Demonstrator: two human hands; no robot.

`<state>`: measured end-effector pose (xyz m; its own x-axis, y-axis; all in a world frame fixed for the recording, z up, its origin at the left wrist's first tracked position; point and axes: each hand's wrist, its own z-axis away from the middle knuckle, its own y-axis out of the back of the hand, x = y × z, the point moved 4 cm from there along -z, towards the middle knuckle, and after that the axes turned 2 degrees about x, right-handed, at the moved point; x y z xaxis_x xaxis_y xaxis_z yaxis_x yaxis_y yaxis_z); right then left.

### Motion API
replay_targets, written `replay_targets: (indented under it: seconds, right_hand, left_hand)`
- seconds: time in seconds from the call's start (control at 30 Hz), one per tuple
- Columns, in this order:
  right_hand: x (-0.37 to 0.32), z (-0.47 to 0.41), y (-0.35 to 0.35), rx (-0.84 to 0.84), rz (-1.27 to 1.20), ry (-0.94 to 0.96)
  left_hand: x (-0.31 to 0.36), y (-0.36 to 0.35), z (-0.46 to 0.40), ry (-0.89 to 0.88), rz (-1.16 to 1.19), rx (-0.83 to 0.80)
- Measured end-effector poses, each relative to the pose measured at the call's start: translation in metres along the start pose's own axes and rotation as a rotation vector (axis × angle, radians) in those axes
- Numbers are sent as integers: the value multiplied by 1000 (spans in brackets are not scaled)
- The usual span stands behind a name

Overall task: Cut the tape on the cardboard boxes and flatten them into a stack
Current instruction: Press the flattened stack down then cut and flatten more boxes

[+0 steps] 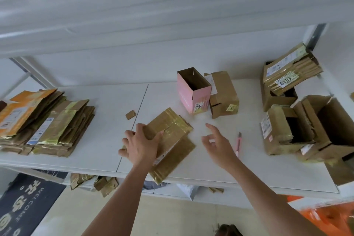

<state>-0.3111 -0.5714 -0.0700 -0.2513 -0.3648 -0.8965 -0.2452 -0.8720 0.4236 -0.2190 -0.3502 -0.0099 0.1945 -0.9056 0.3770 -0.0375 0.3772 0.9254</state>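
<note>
A flattened brown box (173,136) with shiny tape lies on the white table (107,105) near the front edge, partly overhanging it. My left hand (140,142) grips its left side, thumb on top. My right hand (217,141) hovers open just right of it, holding nothing. A pink utility knife (238,142) lies on the table right of that hand. A stack of flattened boxes (46,122) sits at the left. A pink box (193,92) stands with its top open, with a brown box (223,95) beside it.
Several opened and taped brown boxes (298,120) crowd the table's right end, with more (291,69) piled behind. A small cardboard scrap (130,114) lies mid-table. Cardboard bits (104,183) sit on the lower shelf. A dark welcome mat (23,201) lies on the floor.
</note>
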Motion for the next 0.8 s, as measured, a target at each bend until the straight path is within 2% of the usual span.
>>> replay_targets:
  seconds: [0.07,0.1,0.23,0.3,0.37,0.4,0.43,0.5,0.6,0.8]
  right_hand:
    - [-23,0,-33,-182,-307,-142]
    - [-29,-2,-47,-215,-359,-183]
    - [-58,-14,-68,-122,-191,-6]
    - [-70,-18,-71,-103,-178,52]
    - [-74,-23,-74,-123,-85,54]
    - [-73,-24,-78,-143,-26,40]
    - [-73,-23,-81,-163,21,21]
    - [-69,-19,-86,-192,85,16]
    - [-68,-15,-90,-162,162,43]
    - [-59,-20,-88,-120,182,-23]
  left_hand:
    - [-3,-2,2,2,-43,-78]
    - [-4,-2,3,0,-46,-128]
    - [-18,-1,-9,41,43,-332]
    - [-25,-4,-10,107,292,-491]
    - [-31,-14,-2,268,556,-685]
    - [-34,-21,1,324,655,-727]
    - [-36,-25,6,362,737,-720]
    - [-39,-32,7,364,816,-598]
    - [-40,-35,3,251,727,-431]
    - [-32,-37,8,99,680,-328]
